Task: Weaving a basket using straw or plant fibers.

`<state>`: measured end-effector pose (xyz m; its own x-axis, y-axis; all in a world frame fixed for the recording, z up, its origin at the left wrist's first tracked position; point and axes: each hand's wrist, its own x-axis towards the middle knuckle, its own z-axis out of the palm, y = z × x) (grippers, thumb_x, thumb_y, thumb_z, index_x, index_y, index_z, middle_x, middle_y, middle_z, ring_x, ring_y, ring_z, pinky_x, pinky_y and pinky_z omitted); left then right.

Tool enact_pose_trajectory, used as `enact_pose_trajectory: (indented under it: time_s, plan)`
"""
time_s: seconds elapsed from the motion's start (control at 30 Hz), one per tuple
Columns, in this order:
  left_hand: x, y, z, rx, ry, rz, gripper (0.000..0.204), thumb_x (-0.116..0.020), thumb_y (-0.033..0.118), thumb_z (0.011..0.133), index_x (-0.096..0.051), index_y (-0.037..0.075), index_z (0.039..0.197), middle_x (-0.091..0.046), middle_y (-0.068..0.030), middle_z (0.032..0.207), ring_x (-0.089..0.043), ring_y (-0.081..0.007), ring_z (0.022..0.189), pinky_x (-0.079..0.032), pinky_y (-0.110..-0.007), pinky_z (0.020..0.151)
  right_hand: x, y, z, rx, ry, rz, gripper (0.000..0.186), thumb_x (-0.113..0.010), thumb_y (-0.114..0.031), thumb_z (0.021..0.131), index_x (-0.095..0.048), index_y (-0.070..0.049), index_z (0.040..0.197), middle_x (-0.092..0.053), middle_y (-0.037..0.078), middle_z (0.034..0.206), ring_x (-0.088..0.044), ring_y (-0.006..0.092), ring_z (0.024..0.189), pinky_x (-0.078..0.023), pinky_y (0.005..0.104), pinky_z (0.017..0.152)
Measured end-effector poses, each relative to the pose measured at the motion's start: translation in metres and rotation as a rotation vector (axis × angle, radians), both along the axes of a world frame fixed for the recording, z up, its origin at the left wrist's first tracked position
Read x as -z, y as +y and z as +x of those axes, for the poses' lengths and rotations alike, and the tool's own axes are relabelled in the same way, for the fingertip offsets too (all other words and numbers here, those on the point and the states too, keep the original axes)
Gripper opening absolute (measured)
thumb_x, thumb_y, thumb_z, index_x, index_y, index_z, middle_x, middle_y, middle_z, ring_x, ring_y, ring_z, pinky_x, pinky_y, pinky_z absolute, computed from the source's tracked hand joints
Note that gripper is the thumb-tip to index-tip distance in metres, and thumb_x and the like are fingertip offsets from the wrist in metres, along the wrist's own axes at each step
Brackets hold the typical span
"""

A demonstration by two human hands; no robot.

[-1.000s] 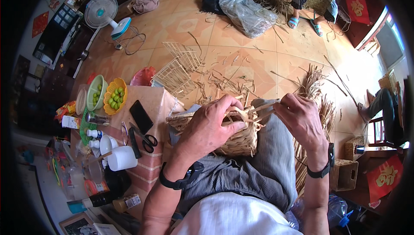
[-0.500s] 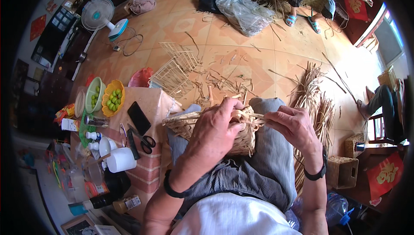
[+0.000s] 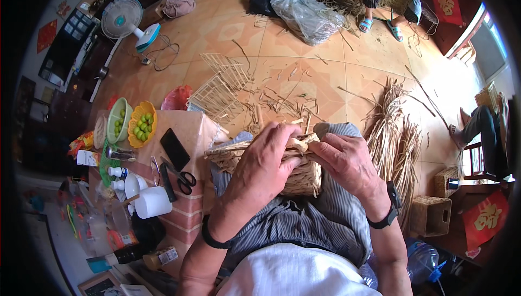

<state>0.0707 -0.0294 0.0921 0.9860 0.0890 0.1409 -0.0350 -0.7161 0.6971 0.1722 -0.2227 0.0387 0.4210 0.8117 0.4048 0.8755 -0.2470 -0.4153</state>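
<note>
A small woven straw basket (image 3: 304, 181) rests on my lap between my thighs, partly covered by my hands. My left hand (image 3: 263, 160) is closed on the basket's upper rim, thumb and fingers on either side of it. A pale flat straw strand (image 3: 296, 144) loops up at the rim between both hands. Right beside it, my right hand (image 3: 347, 164) pinches that strand close to the rim, its fingertips nearly meeting the left thumb. Short straw ends stick up from the far rim.
A table (image 3: 187, 206) at my left bears scissors (image 3: 186, 182), a phone (image 3: 175, 149), a yellow fruit bowl (image 3: 142, 125) and a white cup (image 3: 153, 202). Straw bundles (image 3: 388, 114) lie right of my knee. Wire racks (image 3: 217, 92) stand ahead. Two people sit nearby.
My right hand has moved left, from pulling the strand out to the right to pinching it at the rim. The left hand keeps its hold. The far person's arm has drawn in.
</note>
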Motion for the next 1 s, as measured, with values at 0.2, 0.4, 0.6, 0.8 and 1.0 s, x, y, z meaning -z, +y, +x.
enact_pose_trajectory:
  time_s: [0.2, 0.4, 0.6, 0.8, 1.0]
  plan:
    - [0.016, 0.010, -0.018, -0.047, -0.278, 0.062, 0.049, -0.088, 0.003, 0.074, -0.063, 0.006, 0.116, -0.067, -0.0086, 0.115, -0.067, -0.0320, 0.110, -0.055, -0.043, 0.094, 0.001, 0.003, -0.006, 0.031, -0.030, 0.047, 0.027, -0.071, -0.008, 0.084, -0.065, -0.005, 0.110, -0.059, 0.008, 0.090, -0.062, 0.0274, 0.087, -0.054, 0.0393, 0.072]
    - [0.016, 0.010, -0.021, -0.112, -0.378, 0.366, 0.036, -0.090, 0.005, 0.066, -0.069, 0.007, 0.096, -0.063, -0.0073, 0.100, -0.062, -0.0286, 0.092, -0.052, -0.042, 0.081, 0.005, 0.009, -0.010, 0.072, -0.020, 0.057, 0.025, -0.069, -0.008, 0.085, -0.066, -0.006, 0.110, -0.059, 0.008, 0.090, -0.060, 0.0289, 0.090, -0.054, 0.0412, 0.076]
    - [0.022, 0.008, -0.028, -0.100, -0.285, 0.536, 0.033, -0.085, 0.002, 0.073, -0.066, 0.006, 0.099, -0.060, -0.0077, 0.097, -0.061, -0.0305, 0.094, -0.051, -0.044, 0.082, -0.004, 0.008, -0.007, 0.052, -0.021, 0.047, 0.029, -0.074, -0.010, 0.083, -0.067, -0.007, 0.111, -0.066, 0.008, 0.100, -0.062, 0.0317, 0.101, -0.053, 0.0448, 0.088]
    - [0.014, 0.016, -0.067, -0.278, 0.037, 0.357, 0.026, -0.082, 0.005, 0.082, -0.062, 0.003, 0.098, -0.062, -0.0124, 0.100, -0.066, -0.0360, 0.093, -0.053, -0.046, 0.078, 0.009, 0.001, 0.004, -0.017, 0.482, 0.306, 0.028, -0.081, -0.014, 0.089, -0.068, -0.004, 0.111, -0.068, 0.013, 0.108, -0.065, 0.0359, 0.104, -0.054, 0.0427, 0.089]
    - [0.016, 0.034, -0.096, -0.334, 0.094, 0.259, 0.023, -0.079, 0.001, 0.083, -0.060, 0.000, 0.096, -0.062, -0.0147, 0.096, -0.065, -0.0375, 0.087, -0.053, -0.044, 0.075, 0.027, 0.006, -0.002, 0.016, 0.750, 0.471, 0.011, -0.068, -0.002, 0.100, -0.069, -0.002, 0.110, -0.071, 0.011, 0.103, -0.068, 0.0250, 0.100, -0.054, 0.0349, 0.090]
